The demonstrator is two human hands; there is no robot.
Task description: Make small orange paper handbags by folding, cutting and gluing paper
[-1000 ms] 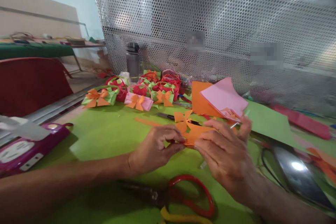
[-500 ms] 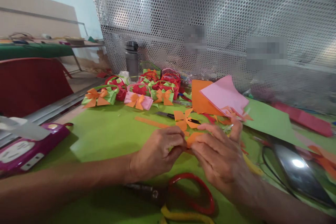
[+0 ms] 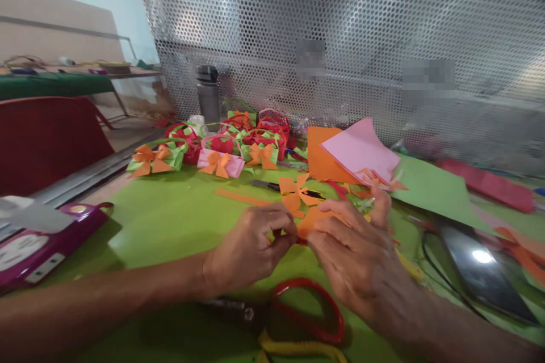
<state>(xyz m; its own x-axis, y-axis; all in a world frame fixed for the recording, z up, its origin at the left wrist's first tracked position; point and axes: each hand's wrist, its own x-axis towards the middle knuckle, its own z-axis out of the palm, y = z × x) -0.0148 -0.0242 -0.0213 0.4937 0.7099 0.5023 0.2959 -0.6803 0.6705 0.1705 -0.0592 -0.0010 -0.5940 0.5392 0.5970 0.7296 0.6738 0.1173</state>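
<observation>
A small folded piece of orange paper [image 3: 314,222] is held between my two hands over the green tabletop. My left hand [image 3: 253,249] pinches its left end between thumb and fingertips. With fingers closed on the other side, my right hand [image 3: 355,258] grips the same piece and hides part of it. Just beyond my fingers lies an orange paper bow shape [image 3: 294,193], resting over a utility knife [image 3: 272,185]. An orange paper strip [image 3: 238,197] extends to the left of it. Scissors [image 3: 306,283] with red and yellow handles lie close below my hands.
Several small paper baskets with bows [image 3: 219,163] stand at the back, near a grey bottle [image 3: 208,96]. Orange, pink [image 3: 361,150] and green sheets [image 3: 434,187] overlap at right. A phone [image 3: 477,266] and cable lie right; a purple power strip [image 3: 63,244] sits left. Perforated metal [image 3: 272,22] rises behind.
The view has shifted slightly. More of the orange paper shows between my hands, and my left fingertips have moved a little on its edge. Both hands keep hold of it.
</observation>
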